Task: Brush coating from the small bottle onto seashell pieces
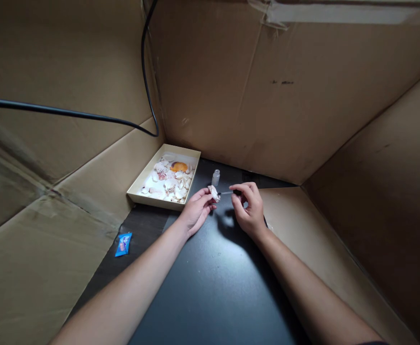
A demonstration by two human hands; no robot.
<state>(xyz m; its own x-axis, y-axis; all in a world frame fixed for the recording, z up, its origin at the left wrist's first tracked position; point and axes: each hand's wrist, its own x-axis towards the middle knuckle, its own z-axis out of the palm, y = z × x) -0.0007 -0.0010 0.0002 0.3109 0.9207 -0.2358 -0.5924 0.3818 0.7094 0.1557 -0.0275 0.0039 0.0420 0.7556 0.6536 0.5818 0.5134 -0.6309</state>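
Between thumb and fingers, my left hand (197, 211) holds a small pale, patterned shell (214, 193). My right hand (248, 206) is closed on the black cap (237, 192) of a thin applicator brush. The brush's clear stem (226, 193) points left, and its dark tip is at the shell's right edge; whether it touches is hard to tell. Just behind the shell, a small glass bottle (215, 178) with whitish contents stands upright with its neck uncovered.
A cream tray (155, 201) of white shells and one orange piece (179, 166) lies behind my left hand. A blue wrapped packet (123, 244) rests at the left. Cardboard walls (227, 96) enclose the dark table (210, 287). A black cable (69, 113) hangs at upper left.
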